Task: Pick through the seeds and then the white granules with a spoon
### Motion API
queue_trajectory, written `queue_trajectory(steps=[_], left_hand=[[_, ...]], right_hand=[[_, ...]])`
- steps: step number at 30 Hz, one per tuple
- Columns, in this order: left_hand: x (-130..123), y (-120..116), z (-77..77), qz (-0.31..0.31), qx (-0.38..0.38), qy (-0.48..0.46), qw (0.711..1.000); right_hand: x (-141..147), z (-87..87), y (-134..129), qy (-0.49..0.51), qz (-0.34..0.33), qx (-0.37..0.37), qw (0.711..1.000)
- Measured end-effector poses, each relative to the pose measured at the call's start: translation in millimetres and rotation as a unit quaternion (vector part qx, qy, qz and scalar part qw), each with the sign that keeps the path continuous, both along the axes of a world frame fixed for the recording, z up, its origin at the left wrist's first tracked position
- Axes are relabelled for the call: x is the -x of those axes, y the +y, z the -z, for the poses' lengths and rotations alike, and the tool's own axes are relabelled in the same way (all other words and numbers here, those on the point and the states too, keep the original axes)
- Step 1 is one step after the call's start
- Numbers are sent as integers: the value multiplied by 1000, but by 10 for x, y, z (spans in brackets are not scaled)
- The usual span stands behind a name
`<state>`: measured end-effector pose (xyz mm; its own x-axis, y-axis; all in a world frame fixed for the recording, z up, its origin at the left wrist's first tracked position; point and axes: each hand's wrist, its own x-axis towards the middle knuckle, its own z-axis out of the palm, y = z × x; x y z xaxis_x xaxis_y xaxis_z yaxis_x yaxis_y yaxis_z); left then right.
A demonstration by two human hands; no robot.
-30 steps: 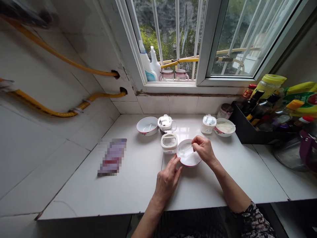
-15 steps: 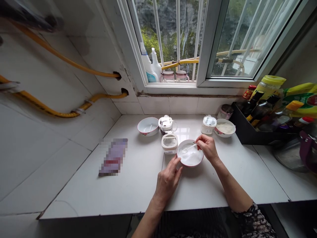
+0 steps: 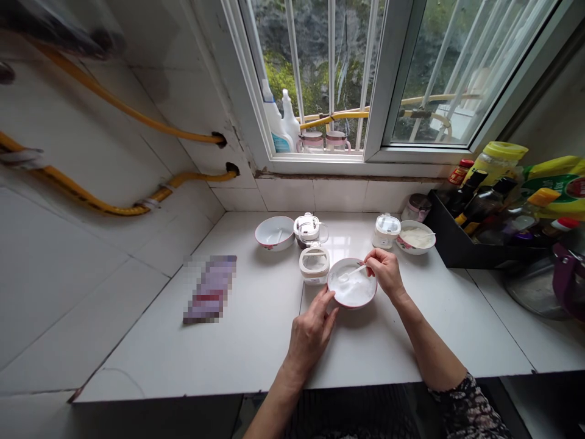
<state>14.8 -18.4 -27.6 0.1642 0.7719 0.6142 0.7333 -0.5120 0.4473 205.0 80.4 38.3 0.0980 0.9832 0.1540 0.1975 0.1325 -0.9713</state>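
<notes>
My right hand (image 3: 384,272) pinches the handle of a small white spoon (image 3: 351,272), whose head rests in white powder or fine grains. The white bowl (image 3: 333,268) around it has a reddish rim and stands upright on the counter. My left hand (image 3: 313,326) holds the near left side of this bowl, fingertips at its rim. Just left of the bowl stands a squarish seasoning jar (image 3: 314,265) with a clear top. Behind that jar is a second white-lidded jar (image 3: 307,227) with dark contents.
A flowered bowl (image 3: 275,233) with a spoon stands back left. Back right are a jar (image 3: 386,230) and a bowl of pale grains (image 3: 415,238). A black box (image 3: 473,250) of bottles fills the right corner. A blurred purple packet (image 3: 212,289) lies left on the counter (image 3: 256,341).
The spoon has shifted very slightly to the right in the powder with my right hand. My left hand stays at the bowl's rim.
</notes>
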Motion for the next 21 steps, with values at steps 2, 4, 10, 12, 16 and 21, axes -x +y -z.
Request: queue_trajectory(steps=[2,4,10,12,16,21], left_hand=[[1,0,-8,2,-3,0,1000],[0,-1,-16,1,-3,1,1000],[-10,2,-24,2,-9,-3,1000],[-13,4,-21,1,-13,-2,1000],[-12,5,-19,0,-8,1,1000],[-3,2,-14,5,-4,1,1000]], right_hand=[[-3,-7,5,15,-2,3,1000],[-9,-24,11,36,-4,11,999],[-19,-79,59,113,-9,48,992],[13,-100,68,128,-12,41,991],[168,-140,21,113,-18,-18,993],[385,-105,-91,-102,-41,-224,968]])
